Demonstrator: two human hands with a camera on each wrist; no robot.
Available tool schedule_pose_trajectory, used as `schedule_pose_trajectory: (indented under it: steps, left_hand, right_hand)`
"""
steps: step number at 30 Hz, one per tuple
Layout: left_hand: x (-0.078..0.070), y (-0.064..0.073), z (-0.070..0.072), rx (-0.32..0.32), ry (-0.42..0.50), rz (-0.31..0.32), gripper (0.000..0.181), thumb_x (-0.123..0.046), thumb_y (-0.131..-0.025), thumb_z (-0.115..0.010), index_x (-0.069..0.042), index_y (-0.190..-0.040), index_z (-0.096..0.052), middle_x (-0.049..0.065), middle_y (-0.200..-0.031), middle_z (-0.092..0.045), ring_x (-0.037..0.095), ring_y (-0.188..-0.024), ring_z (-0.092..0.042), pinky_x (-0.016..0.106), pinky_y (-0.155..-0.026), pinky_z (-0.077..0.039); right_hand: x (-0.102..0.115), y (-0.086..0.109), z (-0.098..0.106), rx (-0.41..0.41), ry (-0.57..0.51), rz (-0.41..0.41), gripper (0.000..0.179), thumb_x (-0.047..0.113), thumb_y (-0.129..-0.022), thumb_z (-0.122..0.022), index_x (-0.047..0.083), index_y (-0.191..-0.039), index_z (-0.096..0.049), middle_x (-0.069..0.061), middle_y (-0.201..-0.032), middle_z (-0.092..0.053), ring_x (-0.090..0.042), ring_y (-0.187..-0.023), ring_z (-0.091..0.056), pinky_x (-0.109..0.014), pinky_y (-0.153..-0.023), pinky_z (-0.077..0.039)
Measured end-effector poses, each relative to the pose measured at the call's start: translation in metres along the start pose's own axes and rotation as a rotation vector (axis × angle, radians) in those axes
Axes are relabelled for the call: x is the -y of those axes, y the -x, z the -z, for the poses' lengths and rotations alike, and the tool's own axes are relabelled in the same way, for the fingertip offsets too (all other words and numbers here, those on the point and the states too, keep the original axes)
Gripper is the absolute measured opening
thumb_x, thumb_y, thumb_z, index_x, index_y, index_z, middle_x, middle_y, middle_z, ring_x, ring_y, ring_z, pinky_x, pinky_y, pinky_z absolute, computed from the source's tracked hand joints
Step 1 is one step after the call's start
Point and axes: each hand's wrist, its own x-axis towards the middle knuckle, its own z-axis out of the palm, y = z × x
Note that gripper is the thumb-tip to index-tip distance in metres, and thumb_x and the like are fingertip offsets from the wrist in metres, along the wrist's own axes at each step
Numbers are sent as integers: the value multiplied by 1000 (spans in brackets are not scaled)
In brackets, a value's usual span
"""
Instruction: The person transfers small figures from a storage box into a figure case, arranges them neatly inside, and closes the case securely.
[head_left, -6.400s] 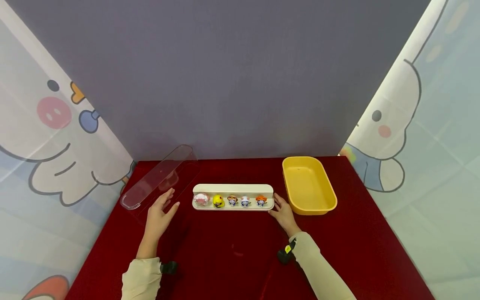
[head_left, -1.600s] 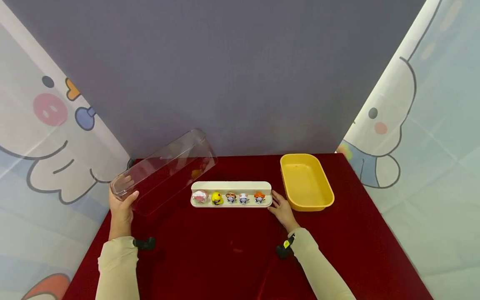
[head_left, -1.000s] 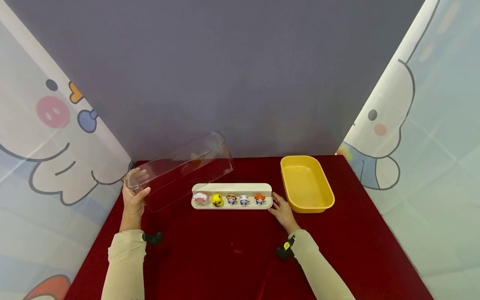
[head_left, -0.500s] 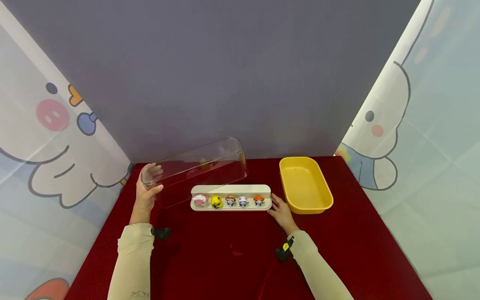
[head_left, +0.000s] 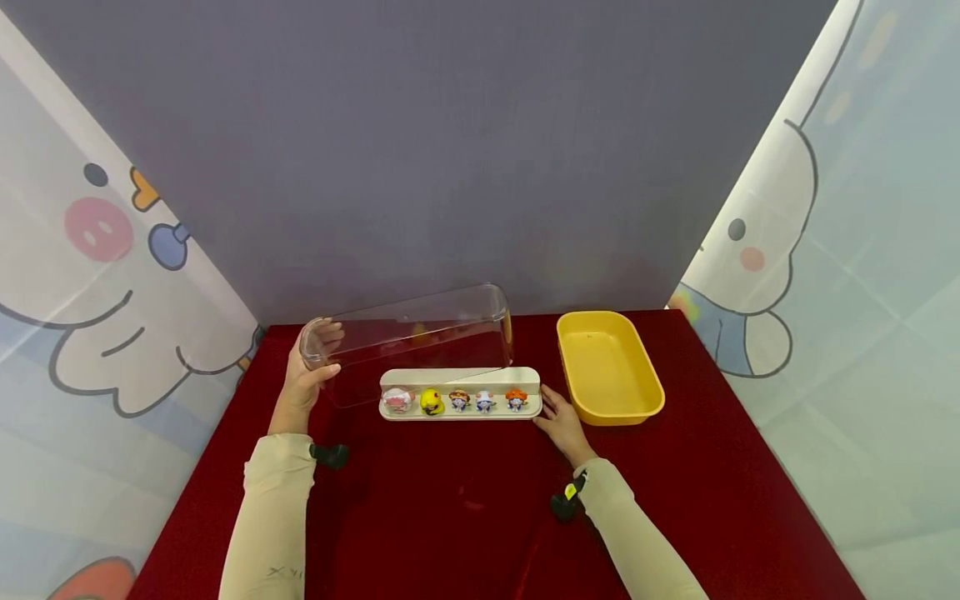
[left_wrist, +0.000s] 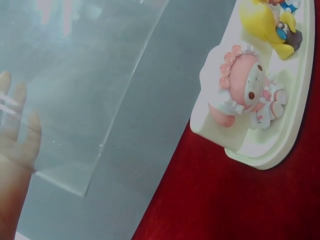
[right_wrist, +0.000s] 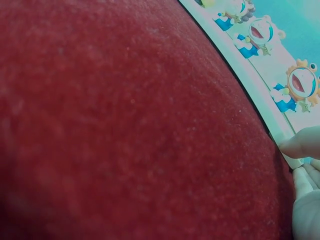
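My left hand [head_left: 302, 382] grips the left end of a long clear plastic cover [head_left: 416, 325]; its fingers show through the plastic. The cover is raised and tilted, its right end farther back, and it overlaps the back of a cream display stand [head_left: 461, 377]. A row of small figurines stands on it: a pink one [left_wrist: 247, 82] at the left end, then a yellow one [head_left: 431, 402], then several blue-and-white ones, the rightmost with an orange headpiece [head_left: 517, 400]. My right hand [head_left: 566, 429] holds the stand's right end, thumb [right_wrist: 302, 142] at the front rim and fingers round the end.
A yellow rectangular tray [head_left: 611, 412] stands to the right, close beyond my right hand. Dark red cloth [head_left: 457, 517] covers the table. A grey panel [head_left: 480, 167] rises behind, with cartoon-printed curtains [head_left: 112, 333] at both sides.
My left hand took hold of the clear cover at the left, lifted it and carried it rightward over to the stand, turning it closer to parallel with the stand. My right hand stays at the stand's end.
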Motion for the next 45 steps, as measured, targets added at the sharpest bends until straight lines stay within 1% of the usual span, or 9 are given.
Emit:
schedule_pose_trajectory:
  steps: [4, 11, 19, 24, 28, 31, 36, 38, 45]
  left_hand:
    - [4, -3, -1, 26, 4, 24, 68, 19, -62, -50, 12, -129, -42, 12, -120, -57, 23, -110, -54, 30, -98, -45]
    - [10, -11, -8, 57, 0, 60, 70, 20, -61, -50, 10, -129, -42, 8, -120, -57, 21, -112, -54, 27, -102, -42]
    - [16, -20, -19, 120, -11, 74, 71, 24, -60, -46, 12, -129, -41, 8, -118, -59, 20, -109, -53, 29, -97, -42]
    - [20, -22, -27, 137, 7, 86, 72, 25, -59, -47, 8, -129, -44, 8, -118, -60, 19, -108, -54, 28, -97, -41]
    - [28, -21, -27, 172, 30, 110, 73, 23, -61, -53, 7, -131, -42, 7, -120, -60, 18, -112, -53, 25, -100, -40]
    - [35, -20, -24, 207, 47, 118, 75, 22, -62, -58, 6, -134, -40, 5, -122, -59, 16, -115, -52, 23, -104, -38]
    - [41, -19, -22, 241, 49, 100, 76, 20, -63, -60, 2, -134, -41, 4, -123, -58, 15, -115, -51, 21, -107, -35]
    - [41, -18, -23, 244, 47, 98, 76, 21, -62, -60, 5, -134, -40, 5, -123, -58, 16, -115, -51, 21, -108, -34]
    - [43, -17, -22, 250, 35, 108, 77, 24, -62, -58, 8, -134, -38, 7, -124, -58, 16, -117, -50, 20, -108, -33]
  right_hand:
    - [7, 2, 2, 10, -17, -3, 69, -24, -78, -57, -16, -140, -28, -36, -143, -27, -46, -131, -31, -52, -103, -37]
    - [-2, -1, -1, -13, 25, 0, 69, -21, -80, -57, -11, -142, -28, -31, -145, -30, -42, -132, -34, -46, -104, -39]
    - [-4, -3, 0, 9, 8, -13, 69, -21, -81, -57, -13, -142, -26, -33, -146, -27, -43, -133, -32, -49, -106, -36]
    - [-4, -4, 1, 31, -29, 24, 68, -23, -78, -57, -18, -139, -27, -38, -142, -29, -47, -131, -31, -54, -106, -35]
    - [-8, -4, 0, 4, -20, 72, 67, -23, -77, -57, -16, -139, -31, -36, -141, -33, -45, -131, -33, -50, -107, -36]
    - [-10, -4, -2, -22, -18, 84, 67, -22, -77, -57, -13, -139, -33, -34, -141, -34, -42, -132, -34, -48, -107, -36]
    - [12, 6, -3, -12, -6, 55, 65, -22, -78, -55, -16, -139, -31, -36, -142, -31, -45, -132, -33, -51, -107, -36]
    - [22, 10, -3, -4, -3, 49, 64, -23, -78, -54, -17, -138, -30, -37, -142, -30, -46, -132, -31, -52, -107, -35]
    - [26, 12, -3, -1, 4, 39, 64, -22, -79, -54, -17, -138, -29, -36, -143, -29, -45, -133, -30, -51, -108, -35]
